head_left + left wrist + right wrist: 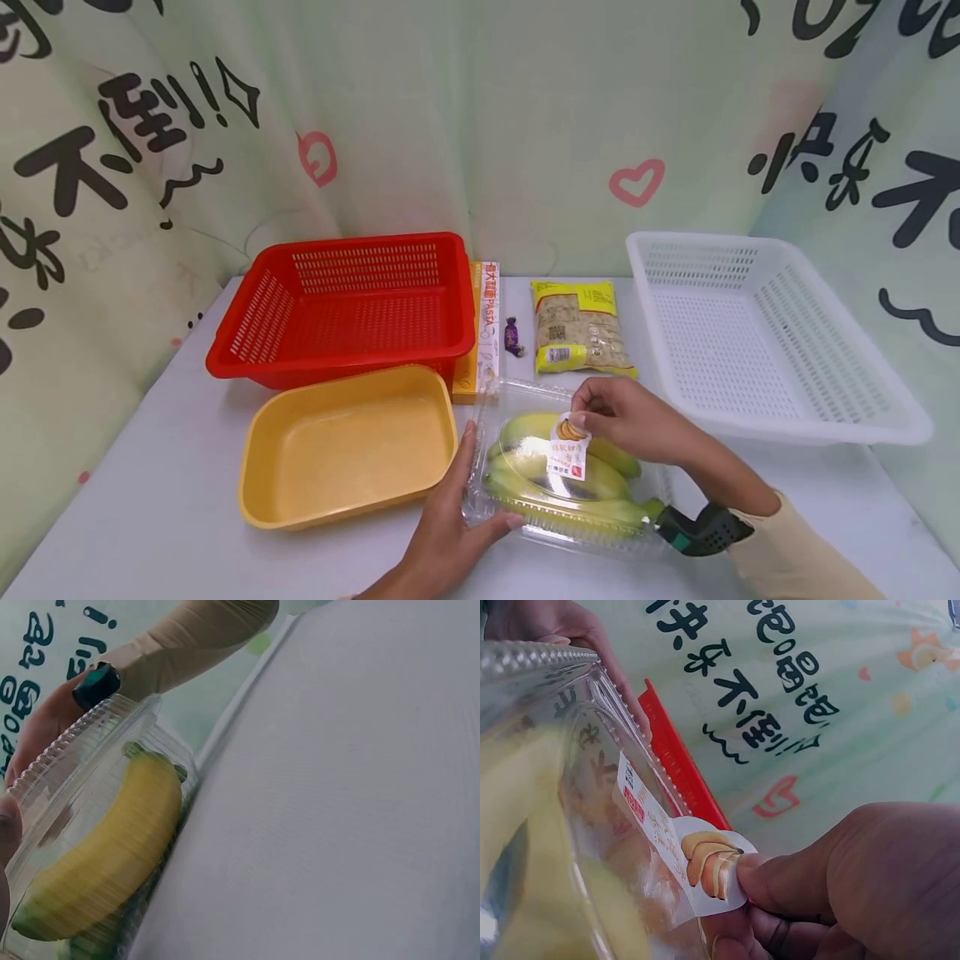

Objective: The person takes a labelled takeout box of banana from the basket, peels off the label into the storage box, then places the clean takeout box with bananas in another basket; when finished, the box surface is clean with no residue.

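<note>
A clear plastic clamshell box (498,400) of greenish-yellow bananas (600,479) sits on the table; the left wrist view shows a banana (120,855) through its wall. My left hand (450,525) holds the box at its front left corner, the thumb on the front rim and fingers along the left side. Between thumb and fingertips, my right hand (630,417) pinches the top end of a white banana sticker (567,458). In the right wrist view, that rounded end of the sticker (712,866) stands away from the lid, while its lower part lies against the plastic.
A red basket (337,371) stands at the back left, a yellow tub (345,512) before it. Behind the box lie an orange-and-white pasta box (487,325), a purple-wrapped candy (512,337) and a yellow-and-clear bag (577,329). At right is a white basket (810,425).
</note>
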Motion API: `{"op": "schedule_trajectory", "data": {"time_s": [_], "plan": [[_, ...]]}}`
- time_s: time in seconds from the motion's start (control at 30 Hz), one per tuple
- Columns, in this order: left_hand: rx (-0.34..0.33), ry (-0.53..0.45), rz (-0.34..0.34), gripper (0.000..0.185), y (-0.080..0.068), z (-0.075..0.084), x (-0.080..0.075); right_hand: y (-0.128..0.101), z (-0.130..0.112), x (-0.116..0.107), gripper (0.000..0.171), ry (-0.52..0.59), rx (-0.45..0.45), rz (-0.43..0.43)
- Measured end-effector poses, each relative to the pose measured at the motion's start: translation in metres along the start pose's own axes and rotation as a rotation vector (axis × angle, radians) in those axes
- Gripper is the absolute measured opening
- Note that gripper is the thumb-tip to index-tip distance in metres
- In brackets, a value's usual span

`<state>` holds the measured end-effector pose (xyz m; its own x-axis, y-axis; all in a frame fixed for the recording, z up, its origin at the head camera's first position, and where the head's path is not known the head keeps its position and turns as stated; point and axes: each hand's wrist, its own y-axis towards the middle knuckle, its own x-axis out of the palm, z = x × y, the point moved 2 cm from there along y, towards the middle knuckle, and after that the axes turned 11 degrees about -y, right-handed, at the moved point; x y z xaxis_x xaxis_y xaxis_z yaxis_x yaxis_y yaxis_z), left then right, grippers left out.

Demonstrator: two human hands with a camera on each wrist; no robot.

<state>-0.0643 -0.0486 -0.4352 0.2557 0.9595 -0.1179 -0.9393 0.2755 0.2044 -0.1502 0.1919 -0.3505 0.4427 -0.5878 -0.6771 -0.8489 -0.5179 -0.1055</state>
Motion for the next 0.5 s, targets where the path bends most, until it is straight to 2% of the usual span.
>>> {"op": "schedule_trajectory", "data": {"time_s": [0.27,0.5], "plan": [[-0.010,0.004,-0.010,0.109,-0.001,0.000,0.001,-0.007,0.005,-0.002,0.012,0.113,-0.003,-0.032],[0.053,0.011,0.003,0.108,0.000,-0.002,0.000,-0.005,0.014,-0.001,0.013,0.247,-0.077,-0.074]]}}
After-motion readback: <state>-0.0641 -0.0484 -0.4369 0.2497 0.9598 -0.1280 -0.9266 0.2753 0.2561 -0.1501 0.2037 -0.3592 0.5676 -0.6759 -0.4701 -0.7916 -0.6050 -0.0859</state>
